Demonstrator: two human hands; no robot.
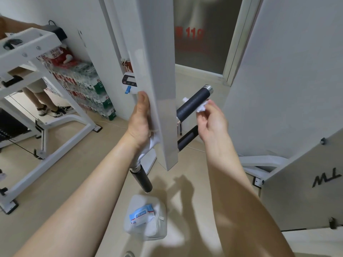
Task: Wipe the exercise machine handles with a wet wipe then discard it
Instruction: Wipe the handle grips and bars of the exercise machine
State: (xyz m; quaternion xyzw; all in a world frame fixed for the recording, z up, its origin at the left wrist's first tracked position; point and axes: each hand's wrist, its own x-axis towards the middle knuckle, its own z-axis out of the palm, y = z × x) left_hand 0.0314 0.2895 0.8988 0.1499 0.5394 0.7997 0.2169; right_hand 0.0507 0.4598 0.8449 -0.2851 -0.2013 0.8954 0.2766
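A white machine arm (159, 75) runs down the middle of the view. My left hand (140, 119) grips its left edge, thumb up along the edge. A black textured handle with a chrome end cap (194, 102) sticks out to the right of the arm. My right hand (211, 119) pinches a crumpled white wet wipe (201, 106) against this handle. A second black handle (186, 139) shows lower, partly hidden behind the arm. A third black handle (142, 179) points down below my left wrist.
A pack of wet wipes (142, 216) lies on a white stool (146, 232) below. A white frame machine (37, 75) stands at the left, with another person's legs behind it. Stacked bottled water (83, 84) lines the wall. A white panel (300, 182) fills the right.
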